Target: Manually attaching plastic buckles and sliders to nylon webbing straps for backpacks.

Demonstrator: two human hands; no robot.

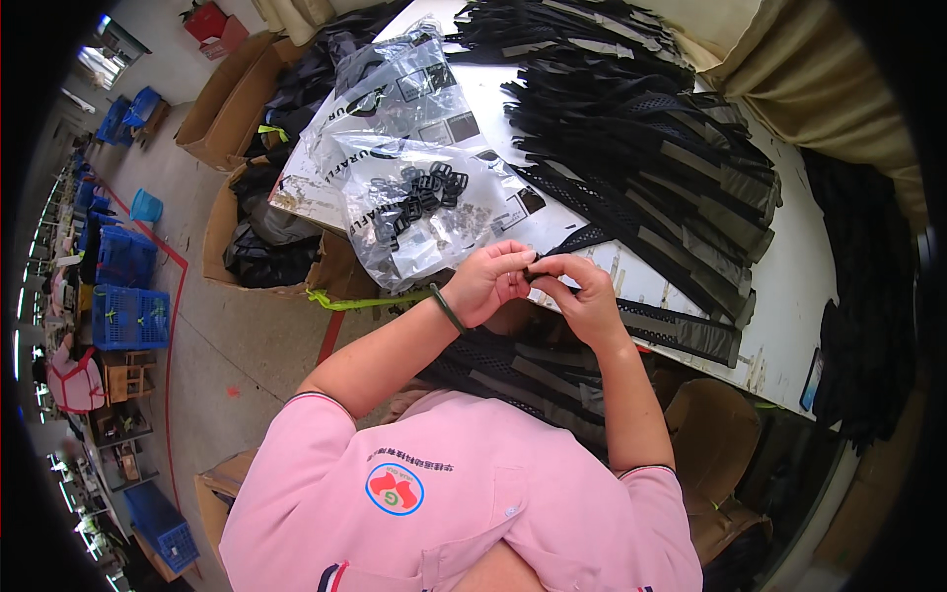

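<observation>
At the table's near edge my left hand (pixel 487 284) and my right hand (pixel 586 299) meet, both with fingers pinched together. Between them is the end of a black mesh strap (pixel 584 238); whether a small buckle is in there too is hidden by the fingers. A dark green bangle (pixel 447 309) circles my left wrist. Just beyond my left hand, clear plastic bags (pixel 395 118) lie on the table, with a pile of small black plastic buckles (pixel 422 197) in the nearest one. Beyond my right hand spreads a thick layered pile of black straps with grey panels (pixel 681 187).
The white table (pixel 789 296) has worn edges. More black straps lie across my lap (pixel 513 370). Cardboard boxes (pixel 219 109) with dark fabric stand left of the table, and another box (pixel 715 424) sits at lower right. Blue crates (pixel 130 318) line the far left. A beige curtain (pixel 819 79) hangs at upper right.
</observation>
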